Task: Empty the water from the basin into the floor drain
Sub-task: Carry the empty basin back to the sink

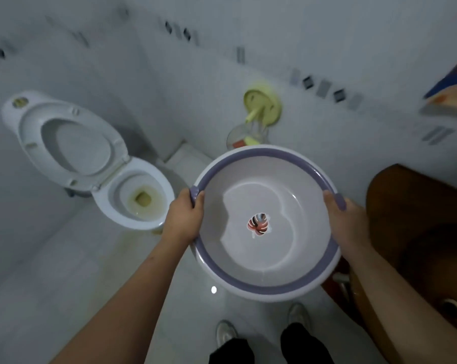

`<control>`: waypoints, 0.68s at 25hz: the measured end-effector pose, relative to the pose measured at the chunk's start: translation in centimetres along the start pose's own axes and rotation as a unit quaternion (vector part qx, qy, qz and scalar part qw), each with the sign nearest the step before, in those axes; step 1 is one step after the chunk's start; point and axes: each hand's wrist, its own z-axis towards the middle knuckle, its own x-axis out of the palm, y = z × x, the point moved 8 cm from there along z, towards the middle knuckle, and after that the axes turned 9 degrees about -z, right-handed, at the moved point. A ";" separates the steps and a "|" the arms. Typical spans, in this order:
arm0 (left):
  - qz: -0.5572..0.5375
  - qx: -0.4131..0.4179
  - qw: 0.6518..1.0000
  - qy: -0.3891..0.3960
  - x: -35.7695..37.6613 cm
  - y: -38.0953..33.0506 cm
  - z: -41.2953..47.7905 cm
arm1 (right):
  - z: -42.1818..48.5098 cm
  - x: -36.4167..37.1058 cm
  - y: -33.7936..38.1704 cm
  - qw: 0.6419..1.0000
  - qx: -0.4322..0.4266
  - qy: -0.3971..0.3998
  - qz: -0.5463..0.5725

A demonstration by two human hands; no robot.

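I hold a round white basin [295, 269] with a purple rim band out in front of me, above the white tiled floor [96, 271]. A shallow pool of water [248, 200] lies in its bottom, over a small red and black leaf picture [258, 224]. My left hand [185, 216] grips the rim at its left handle. At the rim's right handle is my right hand [345, 219], closed on it. The basin sits roughly level. No floor drain shows in this view.
A white toilet [132, 198] with its lid and seat raised stands at the left. A yellow-green holder [264, 106] hangs on the tiled wall behind the basin. A brown wooden door [419, 232] stands at the right. My shoes [224, 334] are below the basin.
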 end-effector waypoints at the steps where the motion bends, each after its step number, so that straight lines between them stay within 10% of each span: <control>1: 0.001 0.011 1.000 0.000 -0.5 -2.2 0.1 | 0.1 -1.8 0.9 1.000 0.003 -0.005 0.009; 17: 0.045 0.148 0.979 0.129 12.9 -22.2 -3.8 | -0.8 -21.5 -10.2 0.981 0.133 -0.104 0.091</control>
